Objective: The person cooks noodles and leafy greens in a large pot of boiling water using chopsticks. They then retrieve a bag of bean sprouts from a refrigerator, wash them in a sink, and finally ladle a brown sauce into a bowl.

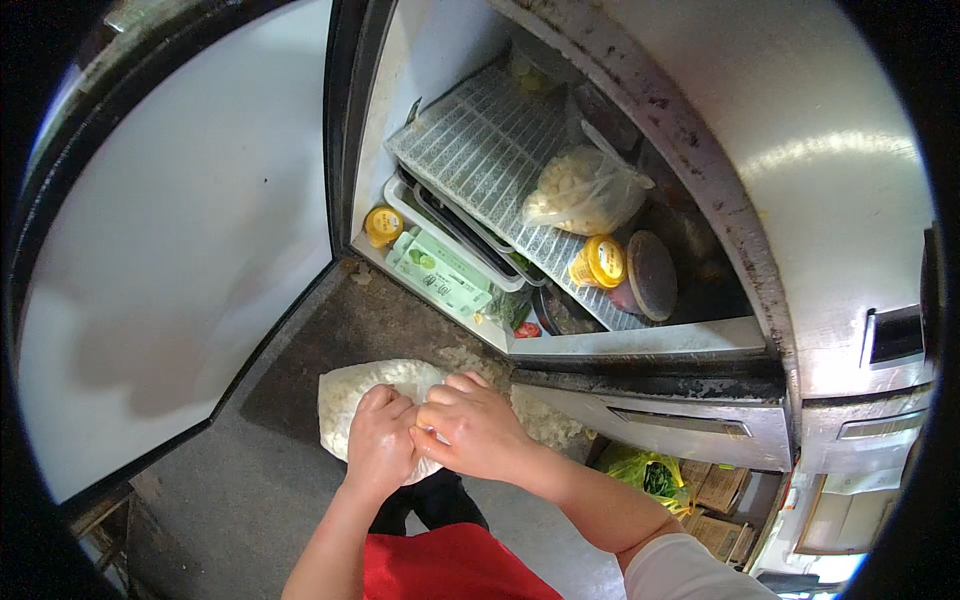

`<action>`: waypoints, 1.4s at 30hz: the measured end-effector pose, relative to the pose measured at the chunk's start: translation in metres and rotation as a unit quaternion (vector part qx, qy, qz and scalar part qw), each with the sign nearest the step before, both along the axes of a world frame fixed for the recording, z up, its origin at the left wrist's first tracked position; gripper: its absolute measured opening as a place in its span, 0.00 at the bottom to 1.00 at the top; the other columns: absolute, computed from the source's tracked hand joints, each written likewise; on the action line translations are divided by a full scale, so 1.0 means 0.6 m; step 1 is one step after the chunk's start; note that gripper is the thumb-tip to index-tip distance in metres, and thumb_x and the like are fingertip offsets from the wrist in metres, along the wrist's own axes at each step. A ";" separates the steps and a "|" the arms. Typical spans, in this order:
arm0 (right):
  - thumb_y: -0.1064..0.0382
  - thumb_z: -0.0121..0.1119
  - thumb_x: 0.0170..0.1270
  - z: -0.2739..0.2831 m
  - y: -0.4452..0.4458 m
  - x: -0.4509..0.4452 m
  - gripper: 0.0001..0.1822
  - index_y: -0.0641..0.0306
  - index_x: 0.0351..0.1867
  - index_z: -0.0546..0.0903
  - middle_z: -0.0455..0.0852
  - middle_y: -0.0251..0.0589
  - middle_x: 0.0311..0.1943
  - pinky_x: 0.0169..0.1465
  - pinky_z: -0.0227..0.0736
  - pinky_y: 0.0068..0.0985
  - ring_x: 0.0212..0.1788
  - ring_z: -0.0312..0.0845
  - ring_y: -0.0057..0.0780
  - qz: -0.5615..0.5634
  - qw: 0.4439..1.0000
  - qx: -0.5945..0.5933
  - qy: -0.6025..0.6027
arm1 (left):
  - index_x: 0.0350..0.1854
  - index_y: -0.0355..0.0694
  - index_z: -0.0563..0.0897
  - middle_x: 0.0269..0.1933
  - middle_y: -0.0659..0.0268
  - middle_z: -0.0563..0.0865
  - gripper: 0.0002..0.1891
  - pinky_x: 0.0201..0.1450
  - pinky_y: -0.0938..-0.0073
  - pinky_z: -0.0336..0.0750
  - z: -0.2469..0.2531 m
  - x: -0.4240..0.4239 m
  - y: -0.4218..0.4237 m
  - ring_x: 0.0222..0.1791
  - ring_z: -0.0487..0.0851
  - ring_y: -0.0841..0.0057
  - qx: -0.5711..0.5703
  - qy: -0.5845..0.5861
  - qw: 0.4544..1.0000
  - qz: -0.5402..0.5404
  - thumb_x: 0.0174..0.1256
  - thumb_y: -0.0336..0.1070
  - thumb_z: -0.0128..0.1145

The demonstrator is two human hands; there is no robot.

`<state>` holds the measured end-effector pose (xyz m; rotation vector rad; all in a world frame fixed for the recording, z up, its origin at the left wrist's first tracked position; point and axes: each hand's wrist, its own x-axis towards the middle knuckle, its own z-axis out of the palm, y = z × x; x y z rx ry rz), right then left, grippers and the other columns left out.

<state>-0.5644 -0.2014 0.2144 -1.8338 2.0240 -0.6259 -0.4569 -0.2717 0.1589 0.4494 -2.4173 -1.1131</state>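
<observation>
A bulging plastic bag with whitish contents [341, 397] hangs before my body, above the dark floor. Its gathered top is in the grip of my left hand [381, 439] and my right hand [476, 427], which meet side by side with fingers curled. The knuckles hide the bag's neck, so whether it is knotted cannot be seen. Beyond the hands stands an open refrigerator. On its wire shelf [480, 142] sit a clear bag of pale pieces [574, 191], a yellow-lidded tub [600, 261] and a round dark lid or disc [651, 276].
The white refrigerator door [187, 225] swings wide at left. Below the shelf lie a green carton [442, 274], a second yellow-lidded tub [383, 226] and trays [465, 232]. At lower right are a lower door [667, 420], a yellow-green bag with greens [645, 472] and cardboard boxes [720, 487].
</observation>
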 end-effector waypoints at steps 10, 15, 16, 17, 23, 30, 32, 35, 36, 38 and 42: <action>0.59 0.55 0.45 -0.009 -0.002 -0.015 0.08 0.57 0.16 0.72 0.69 0.33 0.18 0.38 0.60 0.25 0.27 0.65 0.30 0.035 0.999 -0.004 0.027 | 0.13 0.41 0.73 0.16 0.68 0.74 0.05 0.30 0.71 0.59 -0.026 -0.002 0.007 0.23 0.66 0.71 0.015 -0.007 0.999 0.043 0.34 0.36 0.53; 0.65 0.54 0.46 0.017 -0.009 -0.027 0.05 0.60 0.24 0.72 0.74 0.34 0.21 0.33 0.63 0.24 0.21 0.68 0.29 -0.058 0.993 0.025 -0.099 | 0.11 0.40 0.72 0.15 0.66 0.73 0.06 0.29 0.70 0.59 -0.032 -0.004 0.003 0.21 0.67 0.70 0.034 0.023 0.997 0.070 0.33 0.35 0.54; 0.66 0.54 0.47 0.018 -0.012 -0.031 0.05 0.61 0.26 0.72 0.74 0.34 0.22 0.31 0.63 0.22 0.21 0.68 0.28 -0.069 0.990 0.036 -0.115 | 0.11 0.40 0.72 0.14 0.66 0.73 0.06 0.28 0.70 0.59 -0.032 -0.002 0.004 0.20 0.67 0.69 0.036 0.019 0.996 0.076 0.34 0.34 0.54; 0.68 0.53 0.47 0.018 -0.015 -0.036 0.05 0.61 0.27 0.71 0.75 0.35 0.23 0.30 0.64 0.21 0.20 0.68 0.26 -0.080 0.987 0.047 -0.131 | 0.11 0.40 0.72 0.14 0.65 0.72 0.06 0.27 0.70 0.59 -0.032 0.000 0.006 0.19 0.67 0.69 0.038 0.015 0.996 0.083 0.34 0.34 0.54; 0.69 0.52 0.49 0.022 -0.039 -0.063 0.07 0.63 0.31 0.70 0.75 0.34 0.25 0.26 0.64 0.15 0.22 0.69 0.18 -0.142 0.971 0.036 -0.190 | 0.10 0.38 0.71 0.12 0.63 0.71 0.07 0.23 0.70 0.59 -0.043 0.025 0.011 0.16 0.67 0.68 0.085 0.026 0.984 0.157 0.36 0.32 0.55; 0.61 0.54 0.48 -0.008 -0.030 -0.051 0.16 0.61 0.40 0.68 0.70 0.40 0.40 0.41 0.66 0.26 0.37 0.70 0.32 -0.065 0.971 0.128 -0.190 | 0.09 0.38 0.70 0.11 0.64 0.70 0.08 0.22 0.71 0.58 -0.033 0.039 0.006 0.15 0.66 0.68 0.086 0.026 0.981 0.173 0.38 0.30 0.55; 0.59 0.54 0.48 -0.011 -0.029 -0.037 0.18 0.63 0.41 0.68 0.70 0.43 0.41 0.44 0.64 0.27 0.41 0.69 0.35 -0.044 0.971 0.125 -0.199 | 0.09 0.39 0.71 0.11 0.65 0.70 0.08 0.22 0.71 0.57 -0.024 0.042 0.004 0.15 0.66 0.69 0.080 0.029 0.982 0.169 0.37 0.30 0.55; 0.56 0.55 0.48 -0.022 -0.025 -0.023 0.22 0.68 0.41 0.67 0.70 0.50 0.41 0.50 0.60 0.30 0.47 0.65 0.42 0.010 0.980 0.126 -0.152 | 0.09 0.39 0.71 0.11 0.65 0.70 0.07 0.22 0.72 0.57 -0.002 0.045 -0.003 0.15 0.65 0.69 0.066 0.025 0.985 0.158 0.36 0.31 0.55; 0.55 0.54 0.48 -0.024 -0.025 -0.017 0.23 0.69 0.41 0.67 0.70 0.51 0.41 0.50 0.60 0.30 0.47 0.65 0.43 0.014 0.981 0.120 -0.154 | 0.09 0.40 0.71 0.11 0.65 0.70 0.07 0.22 0.72 0.57 0.003 0.045 -0.006 0.15 0.65 0.69 0.057 0.022 0.986 0.157 0.36 0.31 0.56; 0.55 0.54 0.48 -0.009 -0.029 -0.009 0.23 0.72 0.40 0.67 0.70 0.55 0.40 0.50 0.60 0.31 0.47 0.64 0.45 0.023 0.977 0.132 -0.166 | 0.09 0.40 0.71 0.10 0.65 0.70 0.07 0.22 0.72 0.57 0.014 0.050 -0.006 0.15 0.65 0.70 0.054 0.014 0.986 0.155 0.35 0.32 0.56; 0.55 0.54 0.48 0.020 -0.036 0.002 0.22 0.72 0.39 0.68 0.70 0.55 0.41 0.49 0.60 0.32 0.46 0.64 0.46 0.023 0.970 0.167 -0.178 | 0.09 0.40 0.71 0.10 0.66 0.69 0.07 0.22 0.72 0.57 0.031 0.058 -0.009 0.15 0.65 0.70 0.050 0.008 0.988 0.146 0.35 0.32 0.56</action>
